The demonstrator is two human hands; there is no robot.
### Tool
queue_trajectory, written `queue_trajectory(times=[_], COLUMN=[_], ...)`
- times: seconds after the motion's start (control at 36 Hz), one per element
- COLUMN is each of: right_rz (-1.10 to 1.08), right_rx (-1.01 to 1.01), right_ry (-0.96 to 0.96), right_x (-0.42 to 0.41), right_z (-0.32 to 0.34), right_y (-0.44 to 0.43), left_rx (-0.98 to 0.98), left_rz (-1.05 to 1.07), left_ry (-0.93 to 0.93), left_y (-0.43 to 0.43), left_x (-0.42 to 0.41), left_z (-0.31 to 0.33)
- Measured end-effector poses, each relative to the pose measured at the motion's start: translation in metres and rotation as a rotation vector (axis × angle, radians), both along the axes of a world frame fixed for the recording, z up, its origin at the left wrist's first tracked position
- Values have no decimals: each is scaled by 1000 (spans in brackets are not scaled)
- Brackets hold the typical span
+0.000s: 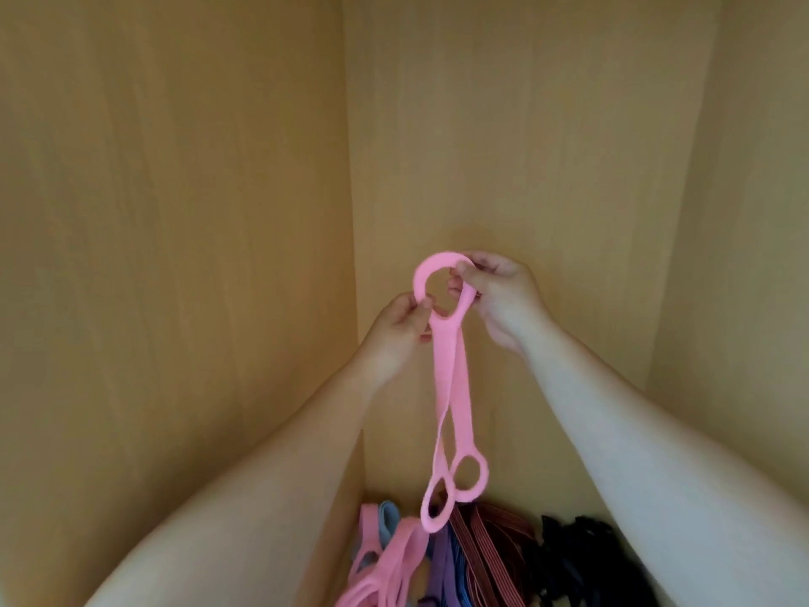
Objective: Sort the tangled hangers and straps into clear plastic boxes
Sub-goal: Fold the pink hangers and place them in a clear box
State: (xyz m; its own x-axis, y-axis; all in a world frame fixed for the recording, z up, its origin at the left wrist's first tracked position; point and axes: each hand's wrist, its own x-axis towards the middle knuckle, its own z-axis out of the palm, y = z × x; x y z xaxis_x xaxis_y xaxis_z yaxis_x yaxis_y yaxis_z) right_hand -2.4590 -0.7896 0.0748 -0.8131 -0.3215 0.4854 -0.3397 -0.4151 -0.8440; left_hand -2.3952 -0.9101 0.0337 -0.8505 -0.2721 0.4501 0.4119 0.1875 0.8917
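- Pink strap [451, 370]: a flat, flexible band with a matte, smooth surface. It is held in the air in front of the wooden panels [175, 168], above the pile.
- Upper end: a wide, rounded loop [419, 280], stretched open between the two hands.
- Lower end: two flat lengths hang down side by side and cross once. Each ends in an oval ring [472, 475]. The lower ring hangs just over the pile.
- Left hand [400, 326]: raised, forearm angled up from the lower left. Thumb and curled fingers pinch the strap where the loop narrows into the band.
- Right hand [501, 295]: raised slightly higher, forearm angled up from the lower right. Its fingers are curled over the right side of the loop and grip it.
- Pile of straps [437, 562]: lies at the bottom edge of the view, tangled. It holds more pink bands [394, 558], a grey-blue piece [387, 514], purple bands [440, 558], red-brown ribbed bands [486, 549] and black pieces [578, 549].
- Panels: smooth, light brown, faint vertical grain, meeting at a corner behind the hands.
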Motion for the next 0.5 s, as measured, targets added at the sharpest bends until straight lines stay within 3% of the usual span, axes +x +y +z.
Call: queue_trajectory(times=[0.22,0.5], right_rz=[11,-34], right_rx=[2,103], right_ry=[-34,40], right_x=[11,24], right_z=[0,-7], right_y=[12,28], left_rx=[-80,76], left_rz=[-95,-201], left_ry=[-91,-81], left_y=[10,23], left_x=[5,22], left_z=[-22,-32])
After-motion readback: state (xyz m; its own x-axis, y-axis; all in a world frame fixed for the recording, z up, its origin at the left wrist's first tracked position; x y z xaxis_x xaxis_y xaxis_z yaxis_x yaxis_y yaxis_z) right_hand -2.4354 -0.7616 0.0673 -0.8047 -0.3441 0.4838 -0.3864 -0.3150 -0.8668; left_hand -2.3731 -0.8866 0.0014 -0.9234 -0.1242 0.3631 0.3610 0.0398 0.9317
